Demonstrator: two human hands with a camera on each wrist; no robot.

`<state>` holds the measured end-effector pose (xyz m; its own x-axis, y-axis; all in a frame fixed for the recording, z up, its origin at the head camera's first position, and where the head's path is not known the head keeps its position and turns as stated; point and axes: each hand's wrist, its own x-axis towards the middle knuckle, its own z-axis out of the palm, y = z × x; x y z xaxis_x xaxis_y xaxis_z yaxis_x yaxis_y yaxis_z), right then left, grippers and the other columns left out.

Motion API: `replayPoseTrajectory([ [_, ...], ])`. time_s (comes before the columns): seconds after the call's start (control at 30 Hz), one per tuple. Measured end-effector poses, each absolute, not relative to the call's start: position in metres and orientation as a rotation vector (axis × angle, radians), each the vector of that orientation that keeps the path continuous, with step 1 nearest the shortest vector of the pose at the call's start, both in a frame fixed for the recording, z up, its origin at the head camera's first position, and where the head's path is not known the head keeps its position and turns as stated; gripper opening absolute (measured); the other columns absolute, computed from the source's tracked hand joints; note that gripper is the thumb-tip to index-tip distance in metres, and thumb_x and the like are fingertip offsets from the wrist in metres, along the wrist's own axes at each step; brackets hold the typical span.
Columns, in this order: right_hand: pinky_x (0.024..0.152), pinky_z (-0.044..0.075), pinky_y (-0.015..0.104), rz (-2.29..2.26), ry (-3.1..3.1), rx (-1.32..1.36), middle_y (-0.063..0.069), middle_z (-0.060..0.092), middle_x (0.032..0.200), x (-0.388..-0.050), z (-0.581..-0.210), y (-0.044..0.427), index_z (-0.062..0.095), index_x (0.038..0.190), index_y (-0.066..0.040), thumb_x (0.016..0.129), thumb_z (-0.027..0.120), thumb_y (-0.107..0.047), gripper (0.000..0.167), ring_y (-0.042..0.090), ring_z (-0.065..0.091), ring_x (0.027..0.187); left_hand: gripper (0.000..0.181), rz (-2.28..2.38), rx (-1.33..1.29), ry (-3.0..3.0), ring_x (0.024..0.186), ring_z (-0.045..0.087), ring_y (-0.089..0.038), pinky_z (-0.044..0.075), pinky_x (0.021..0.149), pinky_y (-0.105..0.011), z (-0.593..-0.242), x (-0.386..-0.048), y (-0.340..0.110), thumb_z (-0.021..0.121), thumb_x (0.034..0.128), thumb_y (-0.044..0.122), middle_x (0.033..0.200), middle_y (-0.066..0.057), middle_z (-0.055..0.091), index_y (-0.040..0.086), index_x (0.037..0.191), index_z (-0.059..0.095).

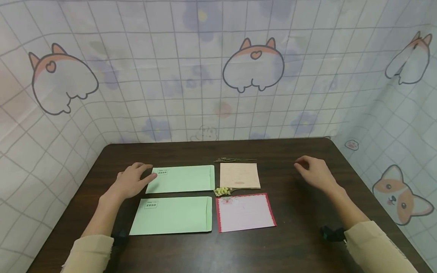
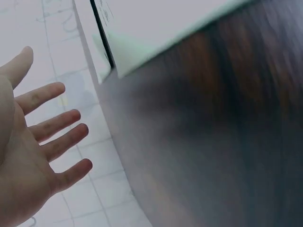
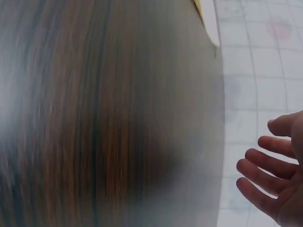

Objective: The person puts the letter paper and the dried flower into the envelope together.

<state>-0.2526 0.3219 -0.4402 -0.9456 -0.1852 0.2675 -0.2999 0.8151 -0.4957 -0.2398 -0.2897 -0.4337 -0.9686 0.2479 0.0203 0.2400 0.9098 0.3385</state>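
Two pale green envelopes lie one behind the other on the dark wood table: the far envelope [image 1: 184, 179] and the near envelope [image 1: 174, 216]. My left hand [image 1: 131, 180] is over the left end of the far one, fingers spread, holding nothing. Right of the envelopes are a beige card [image 1: 239, 175] and a red-bordered white card [image 1: 246, 213]. A sprig with pale yellow flowers [image 1: 222, 191] lies between the cards, and a thin dried sprig [image 1: 235, 159] lies behind the beige one. My right hand [image 1: 315, 172], fingers loosely bent and holding nothing, is to the right of the cards.
The dark table [image 1: 246, 252] has a patterned white cloth [image 1: 191, 94] hanging behind it and along both sides. A small dark object [image 1: 332, 234] shows beside the right sleeve [image 1: 379, 246].
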Motion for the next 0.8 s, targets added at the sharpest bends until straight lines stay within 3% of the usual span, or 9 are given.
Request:
replayPoseTrajectory([
  [0.37, 0.076, 0.052, 0.045, 1.025, -2.825, 0.345, 0.013, 0.073, 0.104, -0.244, -0.436, 0.296, 0.071, 0.119, -0.002, 0.106, 0.060, -0.029, 0.033, 0.029, 0.067, 0.092, 0.068, 0.628, 0.483, 2.986, 0.135, 0.042, -0.049, 0.030, 0.099, -0.077, -0.423, -0.227, -0.259, 0.049, 0.1057, 0.055, 0.149, -0.028, 0.044, 0.003, 0.151, 0.050],
  [0.57, 0.072, 0.057, 0.035, 1.224, -2.831, 0.388, 0.018, 0.072, 0.103, -0.239, -0.438, 0.279, 0.069, 0.120, 0.001, 0.106, 0.062, -0.027, 0.033, 0.033, 0.070, 0.091, 0.065, 0.678, 0.550, 2.935, 0.137, 0.043, -0.048, 0.030, 0.099, -0.078, -0.422, -0.217, -0.241, 0.054, 0.1047, 0.052, 0.150, -0.027, 0.045, 0.005, 0.150, 0.052],
  [0.8, 0.075, 0.060, 0.038, 1.446, -2.838, 0.436, 0.020, 0.071, 0.110, -0.234, -0.446, 0.261, 0.067, 0.122, 0.003, 0.105, 0.064, -0.024, 0.033, 0.031, 0.071, 0.093, 0.063, 0.689, 0.645, 2.890, 0.136, 0.046, -0.043, 0.036, 0.104, -0.069, -0.423, -0.209, -0.224, 0.056, 0.1036, 0.053, 0.147, -0.021, 0.049, 0.008, 0.148, 0.055],
])
